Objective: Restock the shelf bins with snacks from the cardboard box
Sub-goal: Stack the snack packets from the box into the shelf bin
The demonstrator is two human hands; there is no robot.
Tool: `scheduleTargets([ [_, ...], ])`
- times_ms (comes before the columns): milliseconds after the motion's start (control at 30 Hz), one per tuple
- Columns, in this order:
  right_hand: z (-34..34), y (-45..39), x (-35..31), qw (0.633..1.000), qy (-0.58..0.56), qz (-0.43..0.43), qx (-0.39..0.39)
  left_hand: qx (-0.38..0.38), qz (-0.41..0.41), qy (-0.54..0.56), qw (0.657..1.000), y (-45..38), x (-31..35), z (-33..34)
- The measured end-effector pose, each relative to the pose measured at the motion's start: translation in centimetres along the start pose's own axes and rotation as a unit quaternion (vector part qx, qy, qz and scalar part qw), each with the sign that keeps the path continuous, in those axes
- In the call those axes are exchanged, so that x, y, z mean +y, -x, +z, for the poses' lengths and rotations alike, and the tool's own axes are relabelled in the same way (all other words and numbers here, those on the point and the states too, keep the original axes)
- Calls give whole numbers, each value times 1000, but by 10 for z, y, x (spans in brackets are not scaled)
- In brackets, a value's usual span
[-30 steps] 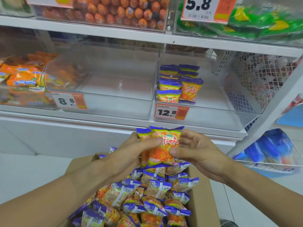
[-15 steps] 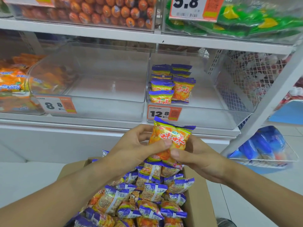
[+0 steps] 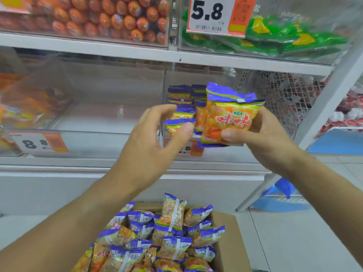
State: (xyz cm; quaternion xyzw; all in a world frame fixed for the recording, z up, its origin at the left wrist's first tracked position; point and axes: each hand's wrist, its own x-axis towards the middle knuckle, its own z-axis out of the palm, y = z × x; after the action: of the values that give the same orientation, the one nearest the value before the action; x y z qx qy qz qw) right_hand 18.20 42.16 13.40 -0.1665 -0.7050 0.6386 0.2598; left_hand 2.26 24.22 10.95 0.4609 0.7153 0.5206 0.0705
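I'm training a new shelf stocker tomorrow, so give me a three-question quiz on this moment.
1. True or false: the left hand grips the raised snack packets.
2. Which price tag is fully readable on the top shelf? A) 5.8 B) 3.5 C) 9.9
3. Fill in: the remaining stock sits in a ____ box.

Key:
1. False. The right hand holds them; the left holds nothing.
2. A, the 5.8 tag.
3. Cardboard.

Two bare forearms enter from the lower corners of the frame, ending in the left hand point(image 3: 155, 142) and right hand point(image 3: 265, 140) (no sleeves, rings or watch visible).
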Motion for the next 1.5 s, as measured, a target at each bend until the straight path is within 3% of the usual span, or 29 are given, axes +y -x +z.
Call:
scheduleTargets([
  [133, -25, -57, -2, 994, 81, 49, 54, 4, -4, -138, 990, -21, -28, -6],
  [267, -34, -72, 28, 976, 165, 137, 41, -23, -28, -121, 992, -20, -45, 8],
  [367, -34, -82, 45, 960, 215, 182, 11, 26, -31, -104, 994, -27, -51, 17],
  [600, -30, -104, 57, 929, 292, 226, -9, 73, -26, -104, 992, -28, -56, 30],
  [767, -28, -111, 55, 879, 390, 273, 10, 68, -20, -113, 991, -29, -59, 30],
  [933, -23, -110, 58, 909, 306, 284, -4, 68, -19, -130, 989, -29, -59, 32],
  [1200, -30, -100, 33, 925, 238, 296, 6, 61, -18, -131, 989, -30, -62, 31],
  [1400, -23, -99, 40, 919, 263, 291, 44, 41, -21, -149, 988, -27, -63, 26],
  [1500, -24, -100, 44, 918, 278, 273, 71, -14, -1, -206, 979, -26, -58, 21],
])
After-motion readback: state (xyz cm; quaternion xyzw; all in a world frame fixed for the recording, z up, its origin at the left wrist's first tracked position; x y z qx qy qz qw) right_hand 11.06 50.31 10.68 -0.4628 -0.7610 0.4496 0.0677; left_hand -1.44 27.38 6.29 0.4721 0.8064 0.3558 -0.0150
